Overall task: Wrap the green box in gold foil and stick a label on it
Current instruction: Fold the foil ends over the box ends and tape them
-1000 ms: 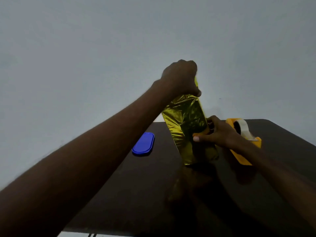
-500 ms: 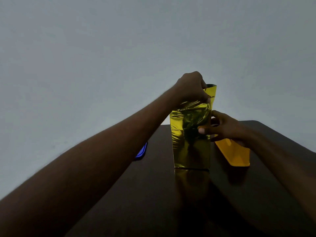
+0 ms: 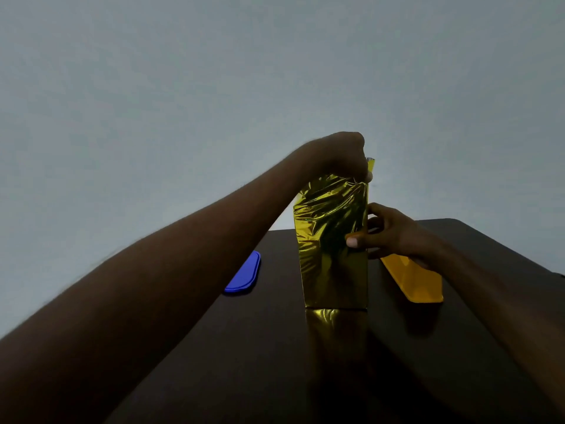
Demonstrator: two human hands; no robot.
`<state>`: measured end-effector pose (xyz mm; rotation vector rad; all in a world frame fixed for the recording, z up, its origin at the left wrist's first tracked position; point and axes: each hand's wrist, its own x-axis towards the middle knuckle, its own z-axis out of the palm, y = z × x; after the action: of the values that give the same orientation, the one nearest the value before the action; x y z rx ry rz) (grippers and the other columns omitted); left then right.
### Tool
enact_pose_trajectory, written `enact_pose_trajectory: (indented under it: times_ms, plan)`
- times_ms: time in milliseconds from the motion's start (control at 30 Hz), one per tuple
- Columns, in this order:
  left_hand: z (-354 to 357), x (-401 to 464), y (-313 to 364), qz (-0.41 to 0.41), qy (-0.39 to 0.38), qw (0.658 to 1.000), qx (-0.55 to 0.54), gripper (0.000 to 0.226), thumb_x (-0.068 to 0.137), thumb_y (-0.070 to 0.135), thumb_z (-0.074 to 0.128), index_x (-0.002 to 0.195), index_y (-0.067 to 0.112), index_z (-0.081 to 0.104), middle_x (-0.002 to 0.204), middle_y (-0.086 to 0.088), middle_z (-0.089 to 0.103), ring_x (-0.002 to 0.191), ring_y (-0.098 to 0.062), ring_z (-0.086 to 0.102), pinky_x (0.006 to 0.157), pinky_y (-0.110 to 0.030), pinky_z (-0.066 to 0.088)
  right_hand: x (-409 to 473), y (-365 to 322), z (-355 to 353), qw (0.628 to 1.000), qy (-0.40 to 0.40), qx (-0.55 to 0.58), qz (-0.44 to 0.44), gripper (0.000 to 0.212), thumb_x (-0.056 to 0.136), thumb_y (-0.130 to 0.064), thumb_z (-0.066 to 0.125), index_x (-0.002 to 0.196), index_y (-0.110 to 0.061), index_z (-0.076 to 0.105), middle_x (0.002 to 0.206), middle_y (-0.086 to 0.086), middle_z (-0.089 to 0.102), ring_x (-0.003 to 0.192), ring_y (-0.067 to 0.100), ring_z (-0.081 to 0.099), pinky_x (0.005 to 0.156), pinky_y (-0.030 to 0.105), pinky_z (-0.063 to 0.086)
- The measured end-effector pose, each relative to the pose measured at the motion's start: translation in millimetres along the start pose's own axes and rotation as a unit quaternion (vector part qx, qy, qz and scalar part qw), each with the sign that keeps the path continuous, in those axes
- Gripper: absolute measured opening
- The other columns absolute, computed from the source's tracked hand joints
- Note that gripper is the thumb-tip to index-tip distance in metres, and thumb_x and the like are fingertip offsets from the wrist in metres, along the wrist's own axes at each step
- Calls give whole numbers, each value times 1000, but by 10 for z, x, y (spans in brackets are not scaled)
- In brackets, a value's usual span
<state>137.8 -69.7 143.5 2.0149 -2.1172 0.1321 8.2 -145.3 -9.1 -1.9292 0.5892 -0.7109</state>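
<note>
The box, fully covered in gold foil [image 3: 334,255], stands upright on end in the middle of the dark table [image 3: 260,362]. No green shows through the wrap. My left hand [image 3: 339,154] is curled over the top of the box and grips the crumpled foil there. My right hand [image 3: 388,232] holds the box's right side, its thumb pressed on the front face and its fingers behind the edge. No label is in sight.
A yellow tape dispenser [image 3: 412,280] lies just right of the box, partly behind my right hand. A flat blue oval object [image 3: 244,275] lies to the left on the table. A pale wall rises behind the table's far edge.
The foil-wrapped box went from tilted to standing upright. My left hand stayed on top gripping the foil, and my right hand kept its hold on the right side.
</note>
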Motion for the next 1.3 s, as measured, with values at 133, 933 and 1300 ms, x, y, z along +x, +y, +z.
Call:
enact_pose_trajectory:
  times_ms: [133,933,1300]
  plan:
    - [-33,-10,4,-6,-19,999,-24,22,90,25,66,90,4,63,70,-1,53,65,-15,49,57,-25,36,14,-10,-38,1000,-20,19,4,81,60,-41,91,130,-25,53,116,6,69,103,23,70,87,49,58]
    - [-498,-377,-324,33,-96,995,27,33,73,35,83,102,21,75,81,13,71,85,-8,68,85,-27,52,80,-135,-185,1000,-17,14,-2,71,65,-36,82,129,-21,54,118,8,68,107,21,68,83,43,60]
    - [-443,-374,-537,34,-26,991,124,26,76,23,81,101,24,75,71,17,61,70,2,53,68,-23,40,93,-147,-210,999,-39,-1,-8,68,71,-33,79,133,-23,51,121,8,66,106,21,69,84,44,60]
